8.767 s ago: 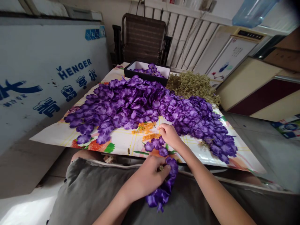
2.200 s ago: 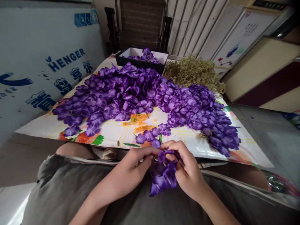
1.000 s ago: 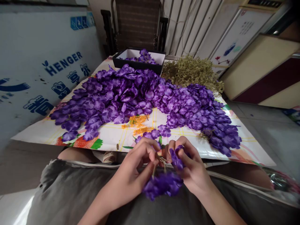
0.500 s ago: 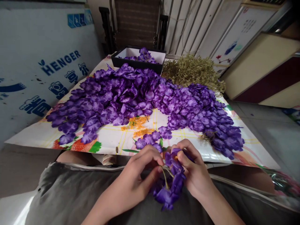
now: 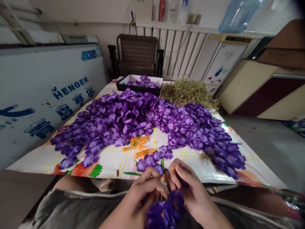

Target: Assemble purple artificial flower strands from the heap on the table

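Observation:
My left hand [image 5: 144, 194] is closed, its thumb and fingers pinching the thin pale stems of a bunch of purple artificial flowers [image 5: 164, 211]. The flower heads hang below the fingers, low in the view and partly cut off by its bottom edge. Beside it, at the right, my right hand [image 5: 188, 183] is curled with its fingertips together. A dark purple flower piece shows under those fingers, mostly hidden by them. Just beyond both hands lie several loose purple blossoms [image 5: 149, 162] on the table's near side. Small orange flower centres [image 5: 140, 142] are scattered past these.
Large piles of purple petals [image 5: 114, 117] cover much of the table with its fruit-patterned cloth [image 5: 111, 167]. A black box with white lining [image 5: 138, 89] holds more purple flowers at the back. Dried-looking stems [image 5: 189, 92] are heaped beside it. A folding chair [image 5: 138, 54] stands behind.
My view has tilted up, showing more of the wall. My right fingers have left the orange centre of a flower and curled together. The bunch in my left hand now sits lower in view.

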`<state>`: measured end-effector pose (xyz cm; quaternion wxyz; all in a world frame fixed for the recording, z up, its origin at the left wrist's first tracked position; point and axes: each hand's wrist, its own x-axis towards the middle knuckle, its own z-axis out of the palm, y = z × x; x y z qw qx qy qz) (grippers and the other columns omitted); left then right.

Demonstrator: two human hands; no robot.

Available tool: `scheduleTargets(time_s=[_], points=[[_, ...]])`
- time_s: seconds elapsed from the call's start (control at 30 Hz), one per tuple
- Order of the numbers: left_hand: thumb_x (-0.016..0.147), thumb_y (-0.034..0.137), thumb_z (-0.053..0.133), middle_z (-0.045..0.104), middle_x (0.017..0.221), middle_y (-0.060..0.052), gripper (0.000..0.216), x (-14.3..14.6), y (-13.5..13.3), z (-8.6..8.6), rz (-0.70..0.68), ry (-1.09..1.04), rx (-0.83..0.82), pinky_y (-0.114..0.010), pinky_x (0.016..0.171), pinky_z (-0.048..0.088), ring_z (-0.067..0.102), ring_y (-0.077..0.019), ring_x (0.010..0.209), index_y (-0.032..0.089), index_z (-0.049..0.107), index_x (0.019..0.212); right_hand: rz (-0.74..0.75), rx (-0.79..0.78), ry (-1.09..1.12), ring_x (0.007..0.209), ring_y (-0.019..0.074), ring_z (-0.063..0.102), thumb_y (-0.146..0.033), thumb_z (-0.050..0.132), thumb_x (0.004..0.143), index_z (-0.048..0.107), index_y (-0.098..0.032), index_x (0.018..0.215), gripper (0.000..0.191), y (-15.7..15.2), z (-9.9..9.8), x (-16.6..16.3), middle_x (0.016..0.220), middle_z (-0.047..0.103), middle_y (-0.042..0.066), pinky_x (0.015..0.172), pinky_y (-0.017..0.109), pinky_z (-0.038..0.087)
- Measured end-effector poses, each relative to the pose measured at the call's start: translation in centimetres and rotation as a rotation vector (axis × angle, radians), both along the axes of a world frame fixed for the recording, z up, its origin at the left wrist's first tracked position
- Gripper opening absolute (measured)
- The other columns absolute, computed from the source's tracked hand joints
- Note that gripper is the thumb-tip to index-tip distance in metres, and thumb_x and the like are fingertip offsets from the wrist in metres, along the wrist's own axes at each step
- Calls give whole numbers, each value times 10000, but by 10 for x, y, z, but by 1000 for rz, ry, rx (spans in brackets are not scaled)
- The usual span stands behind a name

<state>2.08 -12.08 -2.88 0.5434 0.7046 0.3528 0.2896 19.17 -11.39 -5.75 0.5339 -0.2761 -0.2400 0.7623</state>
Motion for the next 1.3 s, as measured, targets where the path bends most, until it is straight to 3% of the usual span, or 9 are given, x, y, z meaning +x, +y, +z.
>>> scheduleTargets(time_s=[0.1,0.23,0.33,0.53,0.73,0.83,1.0,1.17,1.3], points=[[911,83,393,523,974,-41,215,3,0,2,-3,68,68,-253,876,393,530,-167,968,197,571,873,5,15,-74,494,100,488,-328,636,833,558,-173,643,257,3,1,-1,499,480,-40,515,215,366],[907,136,432,549,924,-51,175,6,0,5,41,88,78,-260,826,411,549,-174,903,180,594,857,-26,97,-82,493,113,521,-385,571,857,599,-169,722,256,0,1,0,511,515,-30,539,237,393],[873,174,513,562,912,-56,100,7,0,2,79,15,5,-262,785,426,556,-186,874,170,601,825,-33,52,-41,491,121,539,-457,529,860,615,-178,735,318,-3,2,1,516,539,-22,500,229,389],[774,124,593,566,789,-23,70,6,5,-8,151,-70,-8,-236,686,397,519,-160,750,149,598,710,-57,-79,-115,435,101,500,-475,658,738,627,-173,680,308,-3,10,0,490,588,-10,424,192,380],[670,84,707,585,771,-10,87,6,7,-11,131,-237,-259,-214,675,417,546,-141,728,130,634,673,23,-79,-49,372,106,497,-484,685,698,632,-170,648,322,1,8,-3,422,558,-15,400,199,371],[622,109,765,632,710,-23,118,7,9,-13,159,-309,-357,-217,637,435,573,-148,675,119,654,663,-7,-93,-28,425,119,551,-471,710,668,638,-184,657,296,6,3,-1,497,602,-19,426,214,412],[644,281,759,662,625,-34,173,6,8,-15,315,-403,-382,-255,611,477,599,-178,617,133,705,714,-72,-58,-75,712,158,667,-433,744,665,662,-191,706,259,14,-9,3,738,705,9,555,218,478],[657,458,735,698,726,-37,316,8,1,-11,637,-578,-384,-271,603,501,595,-157,582,185,707,815,-9,90,-251,592,128,614,-297,795,650,681,-162,700,183,9,-12,-2,658,681,5,533,220,453],[610,362,759,651,601,-4,225,12,-2,-10,749,-560,-319,-223,492,447,531,-126,494,166,691,696,80,204,-357,621,129,599,-211,794,652,681,-167,729,144,-7,-3,-14,653,658,-5,581,231,443]])
